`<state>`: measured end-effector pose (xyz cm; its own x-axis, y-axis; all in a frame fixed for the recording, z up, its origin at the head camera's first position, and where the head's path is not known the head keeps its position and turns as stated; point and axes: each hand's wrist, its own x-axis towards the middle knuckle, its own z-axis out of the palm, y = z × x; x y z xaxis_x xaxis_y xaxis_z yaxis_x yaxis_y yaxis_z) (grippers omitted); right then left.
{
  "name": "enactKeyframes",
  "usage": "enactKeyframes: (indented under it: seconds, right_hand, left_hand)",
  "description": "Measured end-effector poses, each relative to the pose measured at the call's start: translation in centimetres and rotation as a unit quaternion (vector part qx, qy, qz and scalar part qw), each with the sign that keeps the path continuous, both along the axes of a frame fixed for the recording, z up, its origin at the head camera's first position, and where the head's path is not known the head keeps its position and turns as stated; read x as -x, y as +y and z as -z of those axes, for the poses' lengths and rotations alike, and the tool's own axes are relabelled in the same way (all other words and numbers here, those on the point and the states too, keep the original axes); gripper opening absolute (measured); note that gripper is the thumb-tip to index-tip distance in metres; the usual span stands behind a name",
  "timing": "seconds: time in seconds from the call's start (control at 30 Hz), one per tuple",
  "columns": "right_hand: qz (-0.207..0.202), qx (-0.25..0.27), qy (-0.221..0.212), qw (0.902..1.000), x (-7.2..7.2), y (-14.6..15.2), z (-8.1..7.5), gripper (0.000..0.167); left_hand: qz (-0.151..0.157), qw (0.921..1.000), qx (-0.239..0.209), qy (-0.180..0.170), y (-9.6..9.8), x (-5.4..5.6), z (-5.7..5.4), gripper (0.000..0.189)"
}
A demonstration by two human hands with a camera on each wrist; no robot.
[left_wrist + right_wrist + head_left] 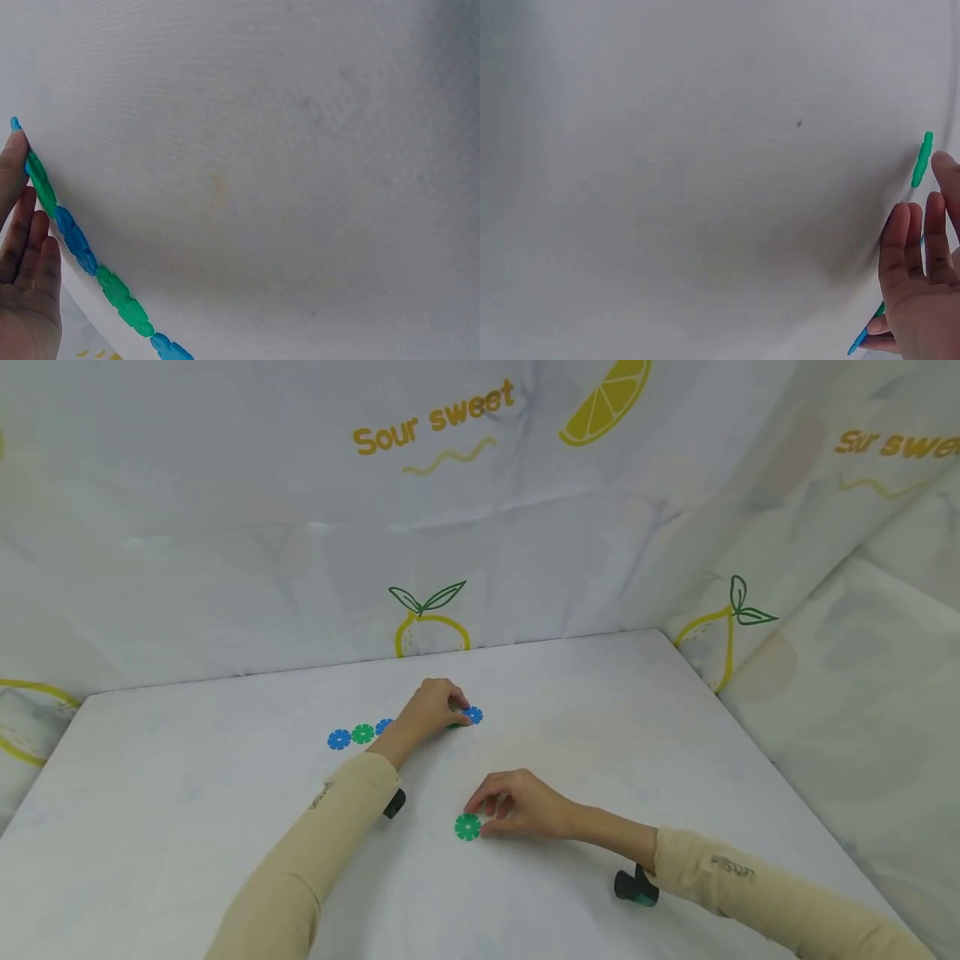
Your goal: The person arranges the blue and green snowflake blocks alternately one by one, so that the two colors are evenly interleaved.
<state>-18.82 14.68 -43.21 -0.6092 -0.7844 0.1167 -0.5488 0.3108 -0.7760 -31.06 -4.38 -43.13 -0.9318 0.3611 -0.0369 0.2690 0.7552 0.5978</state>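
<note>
My left hand reaches to the right end of a row of notched plastic discs, where thumb and index finger pinch a blue snowflake disc. A green disc lies beside it, mostly hidden under the fingers in the head view. Further left in the row come a blue disc, a green disc and a blue disc. Nearer the front, my right hand hovers low with fingers loosely bent. Its index fingertip and thumb tip are right at the edge of a separate green disc.
A white cloth covers the table. Behind and to the right hangs a white curtain with lemon prints. Dark wrist cameras sit under both forearms, the right one close over the tabletop.
</note>
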Motion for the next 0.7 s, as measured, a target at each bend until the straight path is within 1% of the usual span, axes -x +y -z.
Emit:
enactKeyframes:
  seconds: [0.17, 0.4, 0.53, 0.7]
  right_hand:
    - [-0.025, -0.017, 0.017, 0.9994, 0.4, -0.1, 0.0, 0.024]
    - [-0.065, -0.044, 0.020, 0.9967, 1.3, -0.3, -0.1, 0.027]
    - [-0.069, -0.061, 0.014, 0.9956, 1.6, -0.4, 0.0, 0.028]
    - [-0.067, -0.067, 0.009, 0.9955, 1.7, -0.4, 0.1, 0.029]
  left_hand:
    - [0.001, 1.0000, 0.003, 0.001, 0.1, 0.1, 0.1, 0.023]
    - [-0.007, 0.9999, 0.008, -0.003, 0.1, 0.2, 0.2, 0.023]
    - [-0.002, 1.0000, 0.005, 0.000, 0.0, 0.2, 0.1, 0.022]
    - [0.003, 1.0000, 0.002, 0.007, -0.1, 0.2, 0.2, 0.022]
